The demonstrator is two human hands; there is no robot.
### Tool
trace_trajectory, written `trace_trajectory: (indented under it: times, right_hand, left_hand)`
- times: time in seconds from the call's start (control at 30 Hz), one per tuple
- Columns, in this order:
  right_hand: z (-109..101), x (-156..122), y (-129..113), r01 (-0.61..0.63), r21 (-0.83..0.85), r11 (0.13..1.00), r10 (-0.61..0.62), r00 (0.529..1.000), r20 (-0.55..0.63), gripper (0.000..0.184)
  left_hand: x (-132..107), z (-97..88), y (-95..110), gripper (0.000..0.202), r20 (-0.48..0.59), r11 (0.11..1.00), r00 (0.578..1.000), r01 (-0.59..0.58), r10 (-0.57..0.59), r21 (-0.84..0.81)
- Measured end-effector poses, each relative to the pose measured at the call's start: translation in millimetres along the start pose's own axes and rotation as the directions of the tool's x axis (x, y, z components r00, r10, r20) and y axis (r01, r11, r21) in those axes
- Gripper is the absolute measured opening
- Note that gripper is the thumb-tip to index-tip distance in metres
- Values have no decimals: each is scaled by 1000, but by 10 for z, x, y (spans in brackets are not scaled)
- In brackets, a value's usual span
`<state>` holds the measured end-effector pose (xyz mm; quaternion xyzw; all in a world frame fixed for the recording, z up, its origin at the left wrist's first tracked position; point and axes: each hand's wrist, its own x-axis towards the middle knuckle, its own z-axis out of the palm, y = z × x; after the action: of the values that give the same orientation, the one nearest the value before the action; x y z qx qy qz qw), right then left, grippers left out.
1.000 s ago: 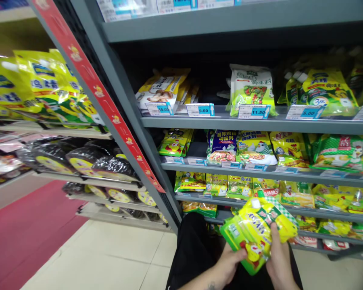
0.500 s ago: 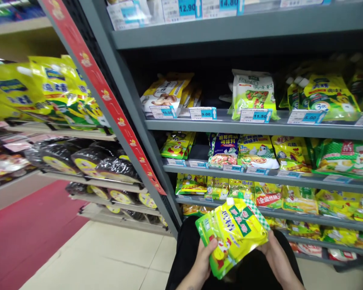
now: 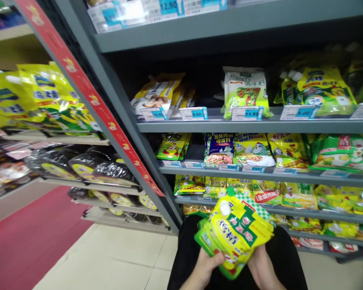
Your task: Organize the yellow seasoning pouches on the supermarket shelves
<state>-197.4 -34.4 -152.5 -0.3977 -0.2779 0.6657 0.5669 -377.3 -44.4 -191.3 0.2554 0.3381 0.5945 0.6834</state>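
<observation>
Yellow-and-green seasoning pouches [image 3: 245, 219] with a white spout cap are held over my lap, tilted. A second green edge shows behind the front one, so at least two lie together. My left hand [image 3: 206, 264] grips their lower left corner, its thumb pressed on the front. Against the lower right underside is my right hand [image 3: 261, 264], its fingers hidden behind the pouches. Beyond them, a low shelf carries more yellow packets [image 3: 266, 192].
A grey shelf unit [image 3: 199, 127] with price tags and seasoning bags rises ahead. On the left are beige shelves holding large yellow pouches [image 3: 44, 94] and black-wrapped round packs [image 3: 81, 163]. A red patterned strip [image 3: 93, 100] runs down the post. Pale floor tiles [image 3: 133, 251] lie below.
My right hand has slid from the pouches' right edge to their lower underside. The pouches have turned a little, so the one behind shows more. The view has shifted slightly.
</observation>
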Motion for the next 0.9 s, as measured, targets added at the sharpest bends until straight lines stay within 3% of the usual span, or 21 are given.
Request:
trace_trajectory:
  times: [0.07, 0.13, 0.27, 0.43, 0.53, 0.6, 0.73, 0.9]
  right_hand:
    - [58, 8, 1, 16, 71, 997, -5, 988, -155, 65]
    - [71, -5, -54, 45, 91, 995, -24, 974, -227, 61]
    - [86, -94, -207, 107, 95, 990, -79, 962, -261, 64]
    - [66, -202, -364, 178, 29, 984, -163, 946, -281, 76]
    - [41, -233, -445, 160, -58, 985, -170, 942, -289, 63]
    - [57, -239, -515, 118, 16, 993, -108, 947, -302, 57]
    - [141, -228, -683, 62, 191, 980, -11, 966, -257, 64]
    - [147, -218, -814, 96, 200, 975, -33, 954, -298, 65]
  left_hand:
    - [-76, 93, -189, 83, 37, 999, 998, 45, -46, 26]
    - [-157, 184, -286, 79, 54, 996, 995, 81, -79, -25]
    - [-230, 333, -280, 69, 72, 981, 991, 126, -116, -147]
    - [-195, 398, -179, 58, 94, 945, 958, 282, -269, -163]
    - [-199, 387, -189, 57, 132, 920, 941, 335, -313, -202]
    - [-196, 361, -207, 55, 138, 906, 936, 349, -324, -240]
    - [-139, 262, -181, 50, 106, 893, 951, 308, -289, -329]
    - [-19, 57, -95, 54, 117, 895, 959, 284, -260, -343]
